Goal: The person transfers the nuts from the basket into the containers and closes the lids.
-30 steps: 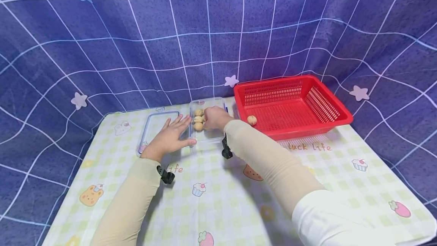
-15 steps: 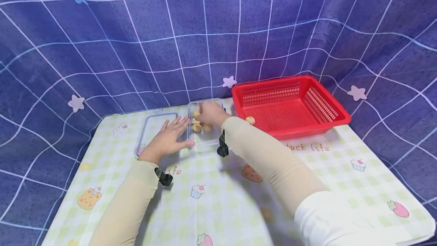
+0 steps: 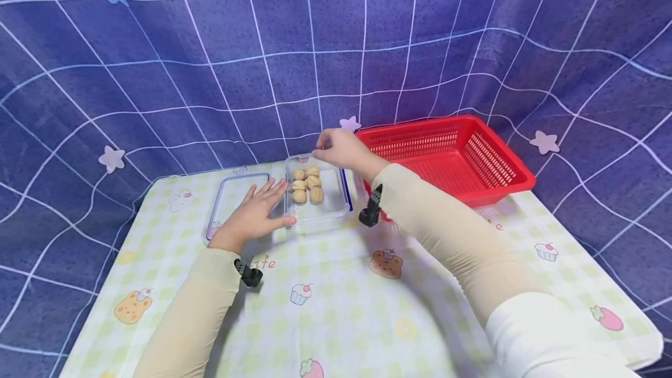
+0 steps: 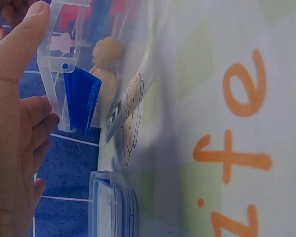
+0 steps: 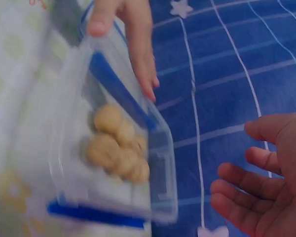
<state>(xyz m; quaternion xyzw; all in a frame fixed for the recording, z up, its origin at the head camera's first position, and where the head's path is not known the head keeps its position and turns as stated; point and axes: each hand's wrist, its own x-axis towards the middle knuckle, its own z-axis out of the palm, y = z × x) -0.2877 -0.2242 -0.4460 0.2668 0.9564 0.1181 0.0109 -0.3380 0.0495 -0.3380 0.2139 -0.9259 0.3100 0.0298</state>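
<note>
A clear plastic container [image 3: 332,206] with blue clips holds several walnuts [image 3: 307,184] on the checked tablecloth. My left hand [image 3: 277,203] lies flat beside the container's left side, its fingers straight and its thumb [image 4: 20,38] touching the near corner. My right hand [image 3: 332,146] hovers above the container's far edge, next to the red basket [image 3: 475,156]; its fingers [image 5: 256,197] are loosely curled and hold nothing. The right wrist view shows the walnuts [image 5: 117,148] bunched at one end of the container.
The container's clear lid [image 3: 226,200] with a blue rim lies flat on the table, left of the container and partly under my left hand. The red basket stands at the back right. A blue grid cloth hangs behind the table.
My right hand has lifted out of the container and moved back towards the basket, leaving walnuts behind. My left hand has stayed beside the container.
</note>
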